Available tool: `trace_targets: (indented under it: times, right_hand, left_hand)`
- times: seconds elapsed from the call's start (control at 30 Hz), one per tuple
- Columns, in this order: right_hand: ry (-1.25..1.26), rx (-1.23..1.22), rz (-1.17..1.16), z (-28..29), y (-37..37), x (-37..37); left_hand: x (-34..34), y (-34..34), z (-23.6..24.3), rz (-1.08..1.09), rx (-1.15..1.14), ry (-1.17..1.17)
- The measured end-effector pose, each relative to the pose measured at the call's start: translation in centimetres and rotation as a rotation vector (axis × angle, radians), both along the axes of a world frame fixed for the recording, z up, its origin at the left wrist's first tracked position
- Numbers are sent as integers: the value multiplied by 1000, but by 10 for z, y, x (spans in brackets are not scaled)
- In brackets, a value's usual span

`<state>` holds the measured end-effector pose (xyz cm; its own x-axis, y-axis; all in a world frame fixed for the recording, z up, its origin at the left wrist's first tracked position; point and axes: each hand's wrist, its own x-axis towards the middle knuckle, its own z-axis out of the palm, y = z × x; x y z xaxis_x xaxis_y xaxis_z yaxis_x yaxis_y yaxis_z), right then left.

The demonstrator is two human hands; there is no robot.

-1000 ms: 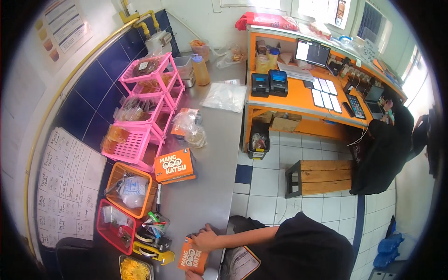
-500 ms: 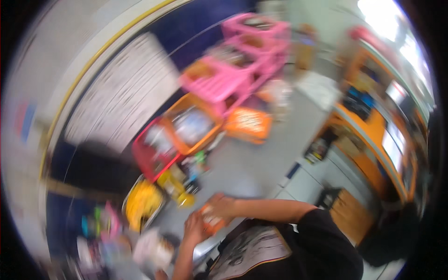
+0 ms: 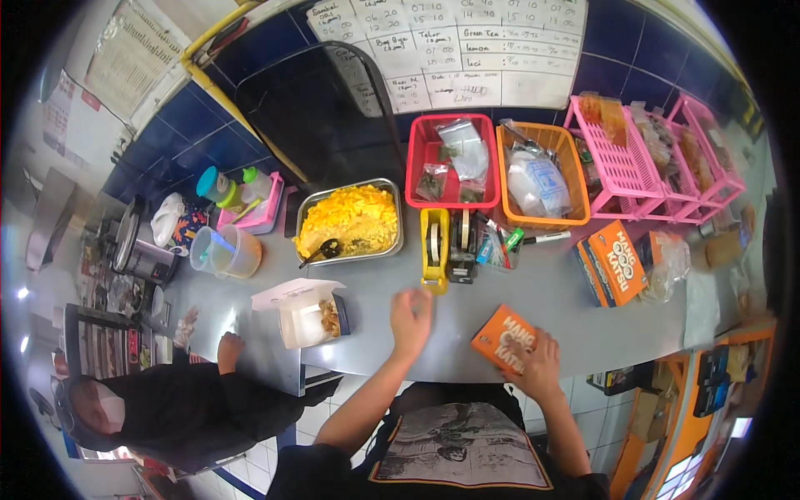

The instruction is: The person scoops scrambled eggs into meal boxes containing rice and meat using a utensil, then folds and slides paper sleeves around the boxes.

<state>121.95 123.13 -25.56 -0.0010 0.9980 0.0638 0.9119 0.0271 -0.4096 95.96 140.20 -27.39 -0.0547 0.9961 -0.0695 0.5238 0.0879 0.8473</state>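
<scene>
My right hand (image 3: 540,367) grips the near right side of an orange cardboard food box (image 3: 505,335) with white lettering, close to the counter's front edge. My left hand (image 3: 412,323) is off the box, just below the near end of a yellow tape dispenser (image 3: 432,260). Its fingers are curled together, and whatever lies between them is too small to see. Left of that hand stands an open white food box (image 3: 289,325) holding white rice and brown fried pieces. Beside the yellow dispenser is a black tape dispenser (image 3: 463,265).
A metal tray (image 3: 398,242) holds yellow scrambled egg and a black spoon. Behind are a red basket (image 3: 412,158), an orange basket (image 3: 575,220) and pink racks (image 3: 621,179). More orange boxes (image 3: 612,262) stand at right. A masked co-worker (image 3: 167,408) is at left, one hand on the counter.
The view has turned and sharpened. Both hands were on the orange box before; my left hand has left it for the tape dispenser, while my right hand still holds the box.
</scene>
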Motion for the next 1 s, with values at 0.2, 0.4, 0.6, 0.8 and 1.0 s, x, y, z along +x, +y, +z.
trace_targets:
  times: [0.2,0.4,0.6,0.8,1.0]
  right_hand:
    - [24,99,-104,-7,20,-19]
    - [35,170,-93,-14,24,-16]
    - [91,192,-106,-15,22,-14]
    - [79,178,-102,-24,29,-5]
    - [138,206,-37,-28,30,2]
  left_hand:
    - [7,79,24,91,-795,-583]
    - [-10,63,-6,-80,-802,-798]
    - [-14,11,-52,-91,-132,24]
    - [21,-38,-13,-212,-160,234]
    - [88,-101,14,-290,-724,-533]
